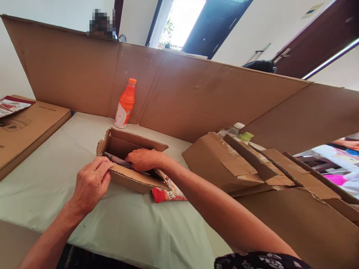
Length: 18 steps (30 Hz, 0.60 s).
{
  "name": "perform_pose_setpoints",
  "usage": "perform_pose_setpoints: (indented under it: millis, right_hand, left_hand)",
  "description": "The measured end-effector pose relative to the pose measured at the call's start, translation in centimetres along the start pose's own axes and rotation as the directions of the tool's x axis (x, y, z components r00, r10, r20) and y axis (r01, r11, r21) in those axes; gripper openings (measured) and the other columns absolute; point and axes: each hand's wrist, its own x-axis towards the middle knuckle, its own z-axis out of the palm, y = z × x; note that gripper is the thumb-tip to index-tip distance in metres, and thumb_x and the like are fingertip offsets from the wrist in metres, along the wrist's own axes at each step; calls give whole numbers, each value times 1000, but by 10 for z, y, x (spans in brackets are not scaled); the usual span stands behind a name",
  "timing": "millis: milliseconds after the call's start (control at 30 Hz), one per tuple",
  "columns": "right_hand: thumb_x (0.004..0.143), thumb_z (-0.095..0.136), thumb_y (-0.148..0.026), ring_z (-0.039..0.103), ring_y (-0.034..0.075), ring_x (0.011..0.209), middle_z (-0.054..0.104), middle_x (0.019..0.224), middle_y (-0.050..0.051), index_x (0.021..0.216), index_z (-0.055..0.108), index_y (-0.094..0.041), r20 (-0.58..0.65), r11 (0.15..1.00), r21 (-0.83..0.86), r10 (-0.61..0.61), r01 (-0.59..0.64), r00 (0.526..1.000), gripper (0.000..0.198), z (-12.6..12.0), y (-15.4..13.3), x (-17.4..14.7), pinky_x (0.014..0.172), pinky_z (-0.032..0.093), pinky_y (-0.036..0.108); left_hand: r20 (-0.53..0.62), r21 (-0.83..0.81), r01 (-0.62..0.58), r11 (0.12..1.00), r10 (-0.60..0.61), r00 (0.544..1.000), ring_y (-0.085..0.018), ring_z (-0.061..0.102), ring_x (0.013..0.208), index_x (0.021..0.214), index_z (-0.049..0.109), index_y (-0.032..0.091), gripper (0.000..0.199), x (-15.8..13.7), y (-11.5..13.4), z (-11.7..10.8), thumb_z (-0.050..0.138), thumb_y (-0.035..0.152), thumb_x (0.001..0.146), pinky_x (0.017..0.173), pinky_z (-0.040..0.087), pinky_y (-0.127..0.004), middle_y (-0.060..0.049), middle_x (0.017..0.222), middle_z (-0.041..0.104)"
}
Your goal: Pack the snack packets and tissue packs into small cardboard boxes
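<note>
A small open cardboard box [129, 177] with ragged cut edges sits on the cloth-covered table. My left hand [94, 183] pinches the box's near left corner between thumb and fingers. Reaching inside the box, my right hand [143, 160] is closed on a flat greyish packet [119, 161]; its fingertips are partly hidden. A red and white snack bag [171, 193] lies beside the box's right end, partly covered by my right forearm. Behind the box, an orange drink bottle [125, 104] stands upright.
Tall cardboard panels [179, 97] wall off the table's back. At right are large cardboard boxes [218, 164], with a clear plastic bottle [237, 129] behind them. A flat carton [30, 127] at left bears a red-edged packet [14, 105]. A blurred person's head [101, 24] shows beyond the panel.
</note>
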Motion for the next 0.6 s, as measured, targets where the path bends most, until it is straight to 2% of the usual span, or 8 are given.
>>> perform_pose_setpoints:
  millis: [67,133,233,300,333,400,500,600]
  right_hand:
    - [85,58,-12,74,26,101,80,110,12,110,79,-19,-103,995,85,-34,43,994,33,-1,4,-15,77,53,31]
    - [90,57,-17,73,23,103,79,113,8,113,77,-22,-379,951,279,-17,132,925,31,3,9,-38,85,54,31]
    - [97,52,-29,73,19,100,79,109,7,113,76,-20,-719,801,528,246,281,650,30,24,21,-79,89,55,31]
    - [98,51,-34,74,20,93,80,101,7,108,76,-19,-727,755,605,395,251,562,31,53,32,-101,84,57,31]
    - [98,50,-33,75,20,91,80,99,7,106,77,-18,-696,755,625,424,199,580,31,72,39,-109,82,58,32]
    - [95,49,-26,75,22,95,80,105,9,111,76,-19,-596,796,602,399,59,697,32,113,52,-118,83,58,34]
    - [81,55,-12,63,29,127,67,139,13,137,65,-22,-420,902,412,316,-132,851,58,172,65,-117,99,54,44]
    - [72,55,-4,49,33,142,50,157,14,156,44,-25,-378,937,256,322,-236,868,87,207,68,-105,107,47,50]
  left_hand:
    - [8,-12,8,1000,-8,1000,-18,73,84,102,65,20,25,1,0,0,49,4,90,77,58,-29,-5,102,73]
    - [18,-28,13,1000,-13,1000,-18,73,87,103,65,20,25,0,-1,-1,50,5,91,79,58,-29,-5,104,73]
    - [25,-48,22,999,-20,999,-19,72,95,108,64,19,25,-2,0,-1,51,5,92,84,58,-29,-6,108,72]
    - [21,-51,29,998,-28,999,-20,71,101,113,63,19,27,-4,0,0,52,6,93,87,57,-30,-7,112,72]
    - [18,-50,31,998,-30,999,-20,71,103,115,62,19,28,-5,0,1,53,6,93,89,57,-30,-7,113,71]
    - [8,-49,24,999,-24,1000,-20,71,104,116,62,20,29,-7,1,2,53,5,93,90,57,-30,-7,115,71]
    - [-5,-51,3,999,-3,1000,-19,70,103,112,63,20,27,-7,2,2,54,4,93,89,57,-29,-6,113,71]
    - [-11,-47,3,999,-4,1000,-18,71,102,111,64,21,26,-5,3,1,55,5,93,90,57,-29,-5,112,71]
